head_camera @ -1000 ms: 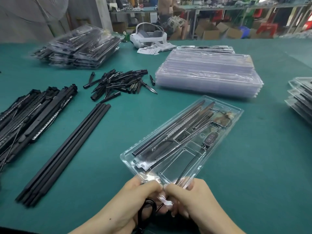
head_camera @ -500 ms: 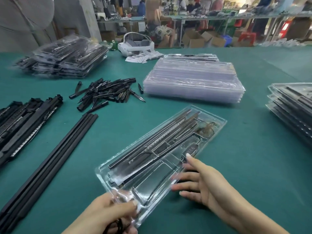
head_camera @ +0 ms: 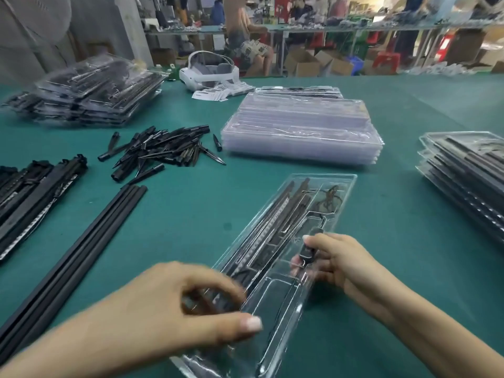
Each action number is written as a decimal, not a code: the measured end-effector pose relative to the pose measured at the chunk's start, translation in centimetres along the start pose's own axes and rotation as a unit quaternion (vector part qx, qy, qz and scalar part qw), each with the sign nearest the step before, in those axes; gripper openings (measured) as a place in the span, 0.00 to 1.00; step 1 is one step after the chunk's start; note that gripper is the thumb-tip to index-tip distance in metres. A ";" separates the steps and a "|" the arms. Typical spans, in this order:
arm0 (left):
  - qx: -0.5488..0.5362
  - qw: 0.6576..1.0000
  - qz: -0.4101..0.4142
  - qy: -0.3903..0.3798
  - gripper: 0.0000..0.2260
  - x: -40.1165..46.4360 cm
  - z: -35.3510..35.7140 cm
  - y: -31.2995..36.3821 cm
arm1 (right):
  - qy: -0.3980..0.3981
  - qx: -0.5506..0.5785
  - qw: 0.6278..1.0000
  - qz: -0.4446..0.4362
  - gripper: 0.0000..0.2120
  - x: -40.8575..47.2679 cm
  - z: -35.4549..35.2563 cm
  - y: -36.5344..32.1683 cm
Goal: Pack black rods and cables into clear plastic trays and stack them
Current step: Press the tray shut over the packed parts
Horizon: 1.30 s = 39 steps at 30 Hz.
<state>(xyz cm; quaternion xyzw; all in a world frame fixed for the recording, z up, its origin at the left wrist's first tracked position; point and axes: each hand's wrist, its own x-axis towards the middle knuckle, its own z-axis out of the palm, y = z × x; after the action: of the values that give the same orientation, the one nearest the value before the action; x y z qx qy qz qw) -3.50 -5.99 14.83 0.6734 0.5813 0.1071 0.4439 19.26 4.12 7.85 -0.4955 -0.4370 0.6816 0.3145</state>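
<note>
Step in hand, by my reading: seating the cable and its inline part in the clear tray (head_camera: 275,271), which lies slantwise on the green worktop (head_camera: 191,214) at near centre. Black rods (head_camera: 281,214) already fill its long left channels; a coiled brown wire sits in the far right pocket. Right hand (head_camera: 335,257), fingers pinched on a small black module (head_camera: 306,251), presses it at the tray's right channel. Left hand (head_camera: 177,304), motion-blurred, fingers curled around a dark loop of cable (head_camera: 207,298) at the tray's near left end. Next move likely calls for tucking that loop into the empty near compartment, then carrying the tray to the filled stack (head_camera: 469,170) at right. Loose long rods (head_camera: 81,249) lie left of the tray; short black spikes (head_camera: 161,148) are heaped beyond them; empty trays (head_camera: 300,129) are stacked far centre, more packed trays (head_camera: 87,94) far left. A white headset (head_camera: 208,69) rests at the worktop's far edge. Workshop behind: benches, cartons, a seated person.
</note>
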 end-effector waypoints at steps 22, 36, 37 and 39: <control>0.021 0.971 -0.184 0.153 0.56 16.1 2.3 0.6 | 0.028 -0.149 0.986 0.070 0.05 1.9 -1.5 -0.4; 0.056 0.967 -0.172 0.181 0.56 15.6 2.8 1.2 | 0.031 -0.220 0.972 0.070 0.06 2.4 -1.0 -0.8; 0.065 0.965 -0.177 0.182 0.57 15.6 2.8 1.2 | 0.036 -0.228 0.970 0.071 0.06 2.4 -0.8 -0.9; 0.080 0.961 -0.188 0.187 0.59 15.8 2.8 1.1 | 0.044 -0.240 0.967 0.074 0.05 2.5 -0.5 -1.2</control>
<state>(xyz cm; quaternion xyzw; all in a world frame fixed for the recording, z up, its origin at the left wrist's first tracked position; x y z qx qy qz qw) 3.89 6.66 8.13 0.5532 0.7770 0.0986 0.2838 18.93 6.92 7.90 -0.6171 -0.5353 0.5558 0.1540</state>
